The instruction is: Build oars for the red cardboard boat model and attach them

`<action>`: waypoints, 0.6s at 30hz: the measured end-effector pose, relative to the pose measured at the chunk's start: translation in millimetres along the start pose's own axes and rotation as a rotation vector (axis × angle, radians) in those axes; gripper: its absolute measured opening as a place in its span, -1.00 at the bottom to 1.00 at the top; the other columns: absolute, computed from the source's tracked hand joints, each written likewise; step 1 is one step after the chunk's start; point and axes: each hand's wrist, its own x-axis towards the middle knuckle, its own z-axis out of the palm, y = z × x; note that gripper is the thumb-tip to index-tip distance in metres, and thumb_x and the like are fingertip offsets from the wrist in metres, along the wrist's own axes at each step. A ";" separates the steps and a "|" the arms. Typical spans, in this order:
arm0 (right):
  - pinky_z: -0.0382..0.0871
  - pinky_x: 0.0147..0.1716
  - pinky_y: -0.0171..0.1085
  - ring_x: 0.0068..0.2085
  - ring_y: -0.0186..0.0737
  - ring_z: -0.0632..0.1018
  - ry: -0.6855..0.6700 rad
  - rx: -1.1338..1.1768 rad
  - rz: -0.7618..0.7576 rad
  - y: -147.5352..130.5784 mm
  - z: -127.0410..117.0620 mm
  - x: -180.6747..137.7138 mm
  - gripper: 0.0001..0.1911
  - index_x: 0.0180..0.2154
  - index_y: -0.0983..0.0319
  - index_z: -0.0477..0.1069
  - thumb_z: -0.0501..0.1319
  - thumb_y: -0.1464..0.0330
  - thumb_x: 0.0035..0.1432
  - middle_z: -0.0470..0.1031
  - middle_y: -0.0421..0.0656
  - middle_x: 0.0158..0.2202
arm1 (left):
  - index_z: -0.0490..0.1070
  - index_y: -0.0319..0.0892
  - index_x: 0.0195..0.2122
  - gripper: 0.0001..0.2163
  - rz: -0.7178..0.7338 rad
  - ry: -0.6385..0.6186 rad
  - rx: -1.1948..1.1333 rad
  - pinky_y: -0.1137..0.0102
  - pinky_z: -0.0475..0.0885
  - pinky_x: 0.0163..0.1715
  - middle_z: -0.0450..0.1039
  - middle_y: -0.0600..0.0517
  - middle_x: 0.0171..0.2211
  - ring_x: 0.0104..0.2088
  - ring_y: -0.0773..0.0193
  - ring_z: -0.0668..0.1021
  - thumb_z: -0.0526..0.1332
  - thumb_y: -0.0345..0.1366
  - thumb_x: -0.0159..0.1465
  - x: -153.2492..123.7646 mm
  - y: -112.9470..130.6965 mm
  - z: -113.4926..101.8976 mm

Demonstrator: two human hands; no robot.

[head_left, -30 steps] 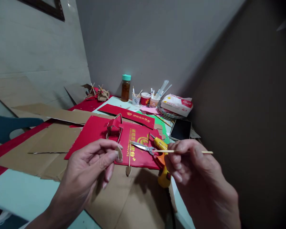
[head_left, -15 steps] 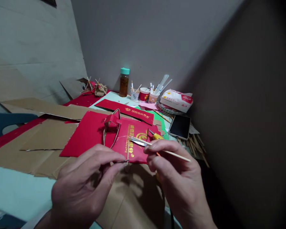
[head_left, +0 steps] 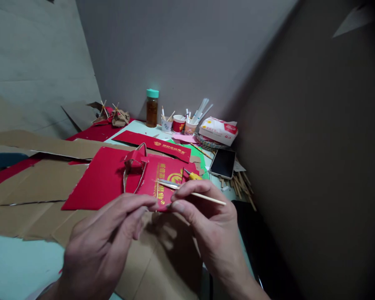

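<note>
My left hand [head_left: 104,237] has its fingertips pinched together at a short thin upright stick [head_left: 157,192]; any grip inside the fingers is partly hidden. My right hand [head_left: 211,225] is closed around a slim pale wooden stick [head_left: 208,198] that points up and left, its far end close to the top of the upright stick. From the same hand a silver pointed blade [head_left: 168,183] juts out, its handle hidden in the palm. A tiny dark bit [head_left: 168,206] shows at my right thumb tip. Under both hands lies a red card sheet [head_left: 151,171] with gold lettering.
A folded red card structure [head_left: 136,162] stands behind my left hand. A yellow-nosed tool [head_left: 193,176] lies right of it. Farther back are a bottle [head_left: 152,108], paper cups [head_left: 178,123], a tissue pack [head_left: 219,130], and a phone [head_left: 223,163]. Cardboard [head_left: 40,181] covers the left.
The view has turned slightly right, so things sit farther left. My right hand has come closer to my left, and its thumb tip now reaches near the left fingertips.
</note>
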 end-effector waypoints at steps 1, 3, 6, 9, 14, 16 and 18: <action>0.50 -0.32 -0.53 -0.36 -0.44 0.59 0.023 0.050 0.003 -0.6 -2.3 1.5 -0.85 -0.37 0.11 0.61 0.48 0.48 0.07 0.60 -0.33 -0.39 | 0.52 0.13 -0.06 -0.79 -0.077 -0.005 -0.047 0.58 0.46 -0.46 0.51 0.20 -0.43 -0.54 0.42 0.52 0.11 -0.29 0.47 -1.5 -1.4 -0.5; 0.52 -0.30 -0.53 -0.35 -0.44 0.60 0.050 0.149 0.000 -2.6 -6.7 4.8 -0.85 -0.36 0.12 0.61 0.49 0.47 0.07 0.60 -0.33 -0.39 | 0.55 0.13 -0.07 -0.79 -0.239 0.018 -0.198 0.59 0.36 -0.62 0.46 0.16 -0.43 -0.59 0.42 0.43 0.10 -0.19 0.48 -3.7 -2.1 -1.1; 0.52 -0.32 -0.54 -0.37 -0.45 0.61 0.037 0.271 0.022 -6.1 -9.7 7.7 -0.83 -0.36 0.14 0.60 0.50 0.49 0.04 0.61 -0.32 -0.41 | 0.57 0.04 -0.15 -0.81 -0.527 0.043 -0.484 0.63 0.26 -0.67 0.41 0.12 -0.44 -0.60 0.45 0.34 0.23 -0.04 0.39 -2.2 3.1 -0.6; 0.50 -0.34 -0.54 -0.40 -0.47 0.59 -0.012 0.341 0.055 -7.1 -7.7 6.0 -0.81 -0.36 0.14 0.59 0.51 0.49 0.02 0.61 -0.32 -0.42 | 0.56 -0.07 -0.22 -0.67 -0.784 -0.164 -0.734 0.67 0.14 -0.73 0.30 0.17 -0.60 -0.69 0.53 0.18 0.39 0.08 0.21 4.7 12.2 0.8; 0.51 -0.35 -0.51 -0.41 -0.45 0.58 -0.086 0.374 0.113 -0.1 -0.9 -0.7 -0.77 -0.36 0.13 0.60 0.55 0.49 -0.04 0.63 -0.30 -0.42 | 0.55 -0.16 -0.25 -0.69 -0.938 -0.466 -1.088 0.63 0.30 -0.78 0.43 0.09 -0.58 -0.74 0.50 0.30 0.44 -0.02 0.20 15.0 17.8 6.3; 0.45 -0.51 -0.53 -0.52 -0.47 0.53 -0.121 0.389 0.148 3.6 1.6 -2.4 -0.77 -0.35 0.12 0.60 0.54 0.49 -0.04 0.64 -0.30 -0.40 | 0.56 -0.18 -0.20 -0.75 -0.971 -0.553 -1.241 0.55 0.45 -0.73 0.51 0.01 -0.51 -0.66 0.37 0.48 0.40 -0.10 0.26 17.0 15.6 9.6; 0.35 -0.63 -0.54 -0.62 -0.50 0.47 -0.156 0.398 0.161 6.9 3.7 -3.3 -0.77 -0.35 0.11 0.60 0.54 0.49 -0.03 0.64 -0.30 -0.40 | 0.58 -0.24 -0.23 -0.77 -1.005 -0.619 -1.363 0.57 0.44 -0.73 0.52 -0.03 -0.48 -0.66 0.38 0.49 0.39 -0.14 0.28 17.9 11.9 12.2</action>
